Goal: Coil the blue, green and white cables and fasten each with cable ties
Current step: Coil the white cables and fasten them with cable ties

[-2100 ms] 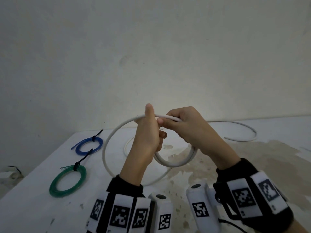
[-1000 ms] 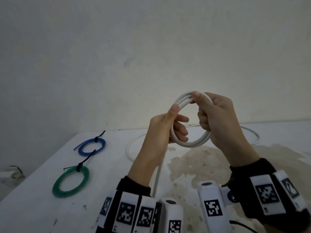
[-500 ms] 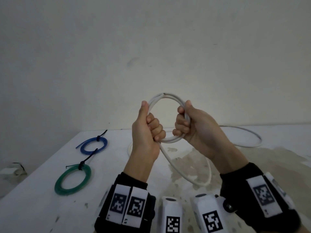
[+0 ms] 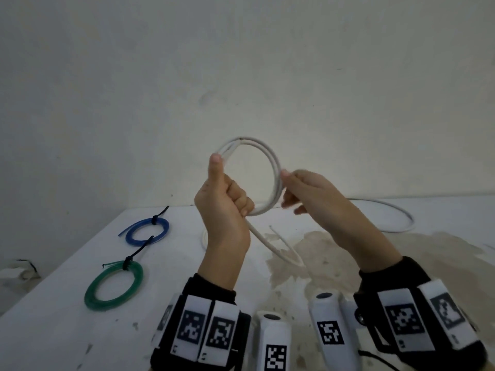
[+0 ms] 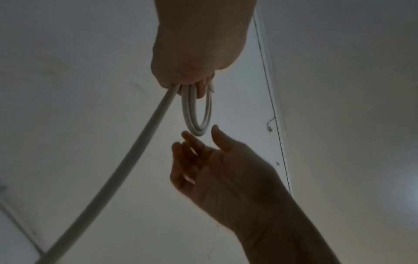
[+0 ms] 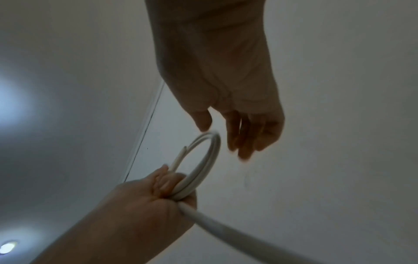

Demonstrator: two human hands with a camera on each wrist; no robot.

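The white cable (image 4: 276, 167) is wound into a small upright coil held above the table. My left hand (image 4: 235, 202) grips the coil's lower left side, thumb pointing up. My right hand (image 4: 288, 191) is open at the coil's right side, thumb and straight fingers on either side of it. The left wrist view shows the coil (image 5: 199, 128) hanging from my left hand (image 5: 194, 59) toward the open right hand (image 5: 203, 142). The cable's loose tail (image 4: 267, 246) drops from my left fist to the table. The blue coil (image 4: 165, 228) and green coil (image 4: 93, 298) lie tied at the left.
The white table (image 4: 80, 330) has a brownish stain under my hands. More white cable (image 4: 401, 226) curves over the table at the far right. Black ties (image 4: 127, 263) stick out of the green and blue coils. A plain wall stands close behind.
My right hand has let go of the coil's right side and opened its fingers. The left hand keeps its grip, and the coil has rounded out.
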